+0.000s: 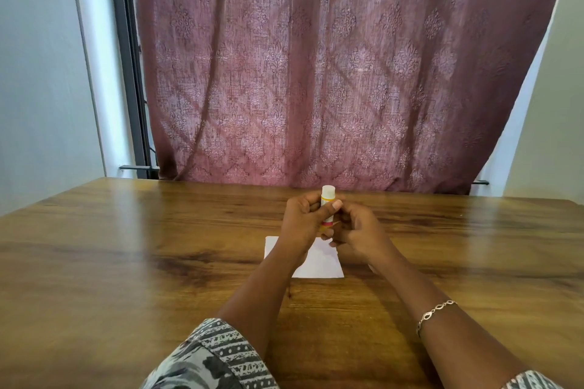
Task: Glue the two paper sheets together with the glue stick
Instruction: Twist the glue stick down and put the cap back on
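Note:
A glue stick (pixel 327 196) with a white cap and a yellow body stands upright above the table. My left hand (pixel 303 221) grips its body, thumb across the front. My right hand (pixel 357 229) curls around the stick's lower end, fingers bent against it. White paper (pixel 319 262) lies flat on the wooden table (pixel 126 262) just below and in front of both hands. My wrists cover part of it, so I cannot tell whether it is one sheet or two stacked.
A patterned maroon curtain (pixel 331 73) hangs right behind the table's far edge. A dark window frame (pixel 126 57) and a pale wall stand at the left. A bracelet (pixel 436 314) sits on my right wrist.

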Motion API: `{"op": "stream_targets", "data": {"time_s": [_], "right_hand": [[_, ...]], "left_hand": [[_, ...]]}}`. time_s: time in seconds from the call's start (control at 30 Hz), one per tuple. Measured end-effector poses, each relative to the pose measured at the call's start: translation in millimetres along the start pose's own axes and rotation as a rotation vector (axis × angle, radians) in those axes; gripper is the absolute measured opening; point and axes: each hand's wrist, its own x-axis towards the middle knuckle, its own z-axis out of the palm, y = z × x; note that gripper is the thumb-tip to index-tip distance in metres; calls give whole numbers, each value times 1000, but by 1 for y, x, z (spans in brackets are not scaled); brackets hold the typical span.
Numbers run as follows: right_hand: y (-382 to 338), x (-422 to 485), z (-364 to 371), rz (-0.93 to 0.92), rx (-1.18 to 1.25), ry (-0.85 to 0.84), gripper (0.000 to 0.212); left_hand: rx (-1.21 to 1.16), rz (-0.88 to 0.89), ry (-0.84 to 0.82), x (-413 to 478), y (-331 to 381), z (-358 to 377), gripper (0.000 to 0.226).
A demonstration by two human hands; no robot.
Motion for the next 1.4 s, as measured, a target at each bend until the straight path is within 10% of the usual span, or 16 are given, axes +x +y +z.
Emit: {"op": "stream_targets", "data": {"time_s": [1.4], "right_hand": [[-1, -2, 0, 17, 57, 14, 34]], "left_hand": [[36, -29, -35, -2, 3, 1, 12]]}}
